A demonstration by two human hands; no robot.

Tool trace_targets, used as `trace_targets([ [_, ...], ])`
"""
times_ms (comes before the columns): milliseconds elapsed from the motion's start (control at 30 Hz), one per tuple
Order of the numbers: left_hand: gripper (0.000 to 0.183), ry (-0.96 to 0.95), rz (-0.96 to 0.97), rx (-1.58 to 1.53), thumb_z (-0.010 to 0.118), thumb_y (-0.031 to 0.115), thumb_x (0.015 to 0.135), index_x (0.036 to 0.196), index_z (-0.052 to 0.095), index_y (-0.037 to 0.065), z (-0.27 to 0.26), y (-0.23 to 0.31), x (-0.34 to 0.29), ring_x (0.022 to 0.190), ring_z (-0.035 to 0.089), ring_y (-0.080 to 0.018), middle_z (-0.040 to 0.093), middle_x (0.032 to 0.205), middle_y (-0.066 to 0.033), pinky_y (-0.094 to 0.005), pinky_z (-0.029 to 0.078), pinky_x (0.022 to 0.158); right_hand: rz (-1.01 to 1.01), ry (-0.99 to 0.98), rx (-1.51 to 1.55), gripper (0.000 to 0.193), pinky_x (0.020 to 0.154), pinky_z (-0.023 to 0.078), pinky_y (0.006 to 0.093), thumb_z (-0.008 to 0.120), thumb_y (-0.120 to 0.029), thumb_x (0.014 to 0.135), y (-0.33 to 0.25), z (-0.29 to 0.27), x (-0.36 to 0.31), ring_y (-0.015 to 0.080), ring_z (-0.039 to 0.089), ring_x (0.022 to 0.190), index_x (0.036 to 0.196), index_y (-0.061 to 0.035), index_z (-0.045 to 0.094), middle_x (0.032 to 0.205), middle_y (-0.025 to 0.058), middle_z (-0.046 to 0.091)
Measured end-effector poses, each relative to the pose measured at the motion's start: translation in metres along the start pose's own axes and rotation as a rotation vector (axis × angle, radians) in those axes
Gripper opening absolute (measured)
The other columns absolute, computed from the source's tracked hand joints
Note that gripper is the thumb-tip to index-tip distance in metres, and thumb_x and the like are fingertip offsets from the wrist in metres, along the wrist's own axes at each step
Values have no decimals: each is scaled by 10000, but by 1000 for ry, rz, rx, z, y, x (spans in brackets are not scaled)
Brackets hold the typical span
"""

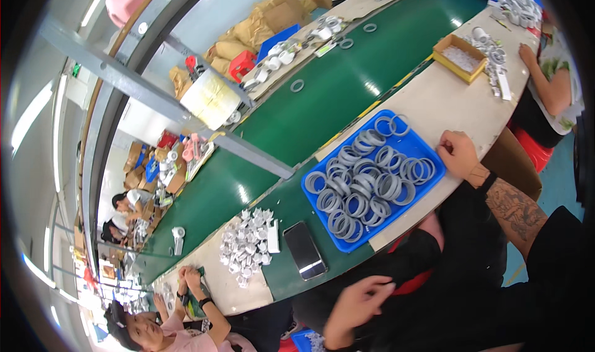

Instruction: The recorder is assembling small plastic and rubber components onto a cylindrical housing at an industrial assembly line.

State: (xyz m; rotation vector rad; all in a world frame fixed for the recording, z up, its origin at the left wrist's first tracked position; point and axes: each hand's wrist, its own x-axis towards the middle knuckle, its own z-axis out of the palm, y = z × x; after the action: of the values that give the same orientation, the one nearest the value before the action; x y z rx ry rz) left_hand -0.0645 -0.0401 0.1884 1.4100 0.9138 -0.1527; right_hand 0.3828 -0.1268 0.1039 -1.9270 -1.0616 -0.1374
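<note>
Main item: many matte grey round rings w/ open centres, look like plastic, approx. same dia. Piled loose in a blue rectangular shallow plastic tray, some nested in short rows, some tilted on edge, a few nearly flat. One at the far R corner leans up by the rim. Tray sits slantwise at the near edge of the worktop, part on green, part on beige surface.

R hand: just beside tray's R side, fingers curled in; can't tell if anything's inside or if it touches the rim. Black wristband on that arm. L hand: below table edge, over the lap, fingers loosely bent, thumb apart from them. Hands well apart from each other.

L of tray: black flat rectangular phone, lighter band at its near end; then a heap of small white plastic parts. R, farther up: yellow open cardboard box w/ small whitish bits. Beyond: long green conveyor belt w/ a few sim. grey rings lying apart.

Markings: any print on phone scr. or bkgd cartons too small/blurred to tell.
</note>
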Motion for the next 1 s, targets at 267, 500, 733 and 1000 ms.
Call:
trace_targets([
  [267, 271, 1151, 231, 393, 864, 221, 987, 1137, 800, 4, -193, -16, 43, 756, 709, -147, 794, 948, -87, -341, 551, 662, 77, -29, -62, 115, 715, 496, 440, 771, -96, 899, -1, 0, 2, 296, 612, 766, 872, -52, 669, 761, 116, 628],
  [500, 385, 1237, 402, 956, 959, 286, 858, 1100, 780, 46, -238, -50, 95, 863, 773, -381, 809, 1033, -160, -501, 608, 853, 53, 15, -60, 122, 760, 488, 458, 767, -79, 878, -4, -1, -1, 316, 614, 736, 843, -80, 651, 708, 89, 637],
  [733, 437, 1223, 311, 821, 972, 274, 850, 1173, 782, 50, -231, -44, 78, 815, 738, -286, 799, 967, -112, -436, 577, 762, 45, 4, -45, 126, 758, 486, 461, 772, -80, 885, -6, -1, -1, 320, 610, 740, 851, -87, 651, 710, 81, 639],
  [1000, 380, 1330, 346, 716, 929, 247, 897, 1168, 788, 20, -191, -75, 47, 842, 690, -234, 788, 1046, -122, -394, 550, 777, 30, -16, -37, 127, 774, 484, 450, 772, -82, 898, -8, -1, -1, 310, 610, 752, 853, -93, 654, 723, 75, 645],
])
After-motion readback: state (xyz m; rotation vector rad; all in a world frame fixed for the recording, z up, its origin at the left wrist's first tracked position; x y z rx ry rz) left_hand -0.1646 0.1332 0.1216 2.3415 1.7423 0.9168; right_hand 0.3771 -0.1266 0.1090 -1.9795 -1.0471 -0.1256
